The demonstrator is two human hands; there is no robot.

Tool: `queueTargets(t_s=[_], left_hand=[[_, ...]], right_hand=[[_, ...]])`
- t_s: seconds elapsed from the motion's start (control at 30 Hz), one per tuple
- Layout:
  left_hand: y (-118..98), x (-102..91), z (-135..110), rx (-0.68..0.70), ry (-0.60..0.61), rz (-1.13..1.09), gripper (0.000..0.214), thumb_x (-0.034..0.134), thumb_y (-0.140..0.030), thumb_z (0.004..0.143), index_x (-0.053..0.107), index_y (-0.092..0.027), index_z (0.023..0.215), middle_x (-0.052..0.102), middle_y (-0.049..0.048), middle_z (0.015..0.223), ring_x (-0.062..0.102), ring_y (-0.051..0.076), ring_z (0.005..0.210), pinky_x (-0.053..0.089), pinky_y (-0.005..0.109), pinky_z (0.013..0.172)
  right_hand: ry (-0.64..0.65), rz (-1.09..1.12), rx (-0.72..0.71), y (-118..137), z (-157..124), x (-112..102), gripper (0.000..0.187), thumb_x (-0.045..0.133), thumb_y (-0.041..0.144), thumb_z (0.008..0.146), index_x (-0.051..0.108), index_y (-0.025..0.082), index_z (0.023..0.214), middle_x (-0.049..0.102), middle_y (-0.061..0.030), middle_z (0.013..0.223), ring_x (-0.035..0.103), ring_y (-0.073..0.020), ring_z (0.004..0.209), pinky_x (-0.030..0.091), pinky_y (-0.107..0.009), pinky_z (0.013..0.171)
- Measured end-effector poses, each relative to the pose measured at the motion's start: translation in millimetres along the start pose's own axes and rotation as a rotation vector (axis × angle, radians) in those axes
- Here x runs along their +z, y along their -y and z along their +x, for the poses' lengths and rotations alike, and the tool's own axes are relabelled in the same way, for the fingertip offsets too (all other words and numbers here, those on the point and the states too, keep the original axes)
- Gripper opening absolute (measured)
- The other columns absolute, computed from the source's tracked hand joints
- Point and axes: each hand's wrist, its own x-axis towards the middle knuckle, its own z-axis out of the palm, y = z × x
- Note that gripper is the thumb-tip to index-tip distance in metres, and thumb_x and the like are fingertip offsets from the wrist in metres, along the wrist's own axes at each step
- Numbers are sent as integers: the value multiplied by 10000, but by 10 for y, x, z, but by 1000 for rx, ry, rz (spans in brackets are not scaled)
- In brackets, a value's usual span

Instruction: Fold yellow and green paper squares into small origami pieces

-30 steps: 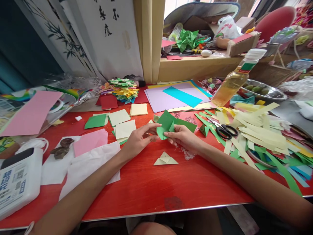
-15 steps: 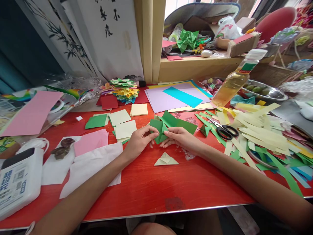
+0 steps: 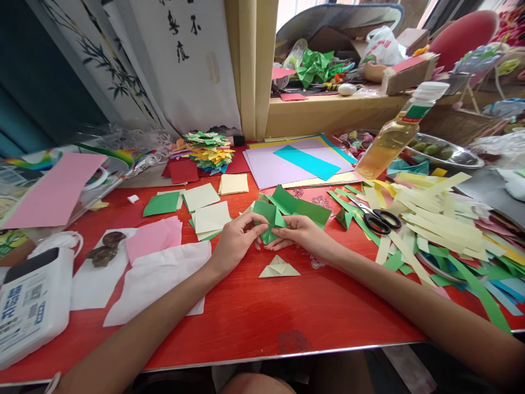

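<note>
Between my two hands is a creased green paper square [image 3: 268,216], held a little above the red table [image 3: 262,323]. My left hand [image 3: 240,238] pinches its left edge between thumb and fingers. On its right side, my right hand [image 3: 299,232] grips the paper with thumb and fingertips. Just below the hands lies a pale yellow paper folded into a triangle [image 3: 279,268]. Behind them, larger folded green paper [image 3: 301,205] stands partly open. A small folded green piece [image 3: 344,218] rests to the right of it.
Black-handled scissors [image 3: 381,220] lie beside heaped paper strips [image 3: 443,219] at right. Pale paper squares [image 3: 211,216], pink paper [image 3: 156,238] and a white tissue [image 3: 164,284] spread at left. A leaning bottle [image 3: 389,139] and lilac sheets [image 3: 279,169] are behind.
My fingers have shifted slightly on the green paper, and its folds sit at a somewhat different angle. The white tissue by my left forearm has moved slightly.
</note>
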Motion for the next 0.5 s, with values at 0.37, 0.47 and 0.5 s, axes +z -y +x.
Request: queueTargets(t_s=[0.37, 0.47, 0.5], left_hand=[[-21, 33, -27, 36, -45, 66, 145, 508, -322, 808, 571, -191, 805, 552, -19, 721, 530, 87, 540, 441, 206, 556], [-32, 43, -40, 42, -57, 84, 133, 502, -313, 815, 566, -197, 805, 556, -24, 723, 530, 81, 537, 437, 199, 554], [-35, 44, -43, 45, -59, 89, 127, 501, -308, 817, 564, -198, 805, 558, -25, 726, 531, 79, 537, 435, 197, 555]], right_hand=[[-21, 1, 17, -13, -2, 18, 228, 649, 284, 731, 601, 102, 861, 685, -73, 764, 674, -160, 699, 555, -255, 688], [-24, -5, 27, 0, -7, 35, 237, 650, 277, 730, 599, 98, 877, 686, -80, 780, 674, -162, 695, 557, -262, 685], [-25, -9, 27, 5, -9, 40, 236, 649, 275, 730, 597, 98, 878, 687, -82, 784, 674, -162, 696, 558, -262, 685]])
